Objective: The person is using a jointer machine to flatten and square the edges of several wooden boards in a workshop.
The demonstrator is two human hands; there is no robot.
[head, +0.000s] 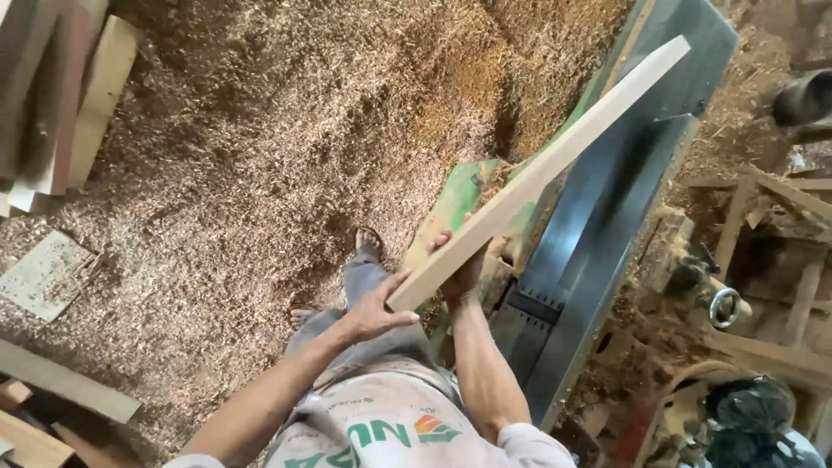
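Note:
I hold a long pale wooden plank [555,165] by its near end, and it slants up and away to the right above a machine. My left hand [374,314] presses against the plank's end face from below. My right hand [457,264] wraps around the plank's edge a little further along. The plank's far end hangs over the dark metal table [607,199] of a green woodworking machine [459,199]. My legs and sandalled feet [367,245] stand on the sawdust beside the machine.
Thick sawdust [286,130] covers the floor. Stacked boards [61,95] lie at the top left, and loose offcuts [61,381] at the lower left. On the right are wooden frames [780,225], a metal handwheel [724,308] and shaving-covered clutter.

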